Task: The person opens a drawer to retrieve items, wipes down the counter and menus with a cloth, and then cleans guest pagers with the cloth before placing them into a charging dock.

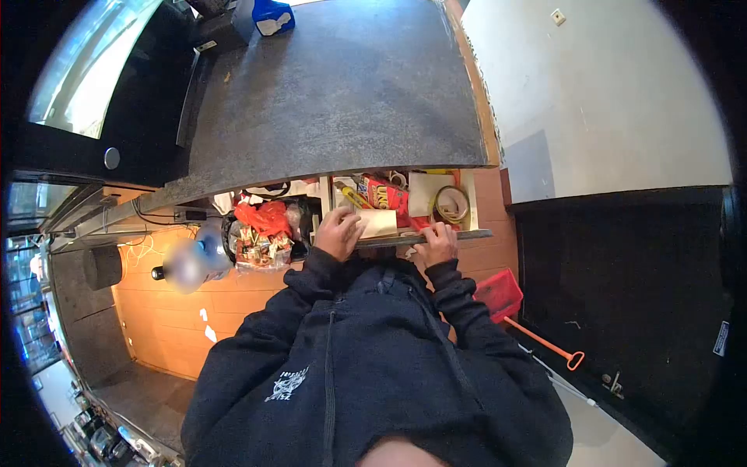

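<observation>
A drawer (471, 235) stands pulled out under the dark countertop. My right hand (438, 244) has its fingers bent over the drawer's front edge, gripping it. Over the left end of the drawer is my left hand (339, 233), fingers loosely bent and apart, beside a cream-coloured flat piece (379, 224); whether it touches that piece I cannot tell. Inside the drawer lie a red UNO pack (387, 194), a yellow-handled tool (355, 196) and a roll of tape (451, 205). Parts of the contents are hidden under my left hand.
Above the drawer spreads the grey countertop (334, 101), with a blue bottle (272, 17) at its far end. Left of the drawer are a bag of mixed wrappers (263, 245) and a large water bottle (194, 261). A red dustpan (499, 296) lies at right.
</observation>
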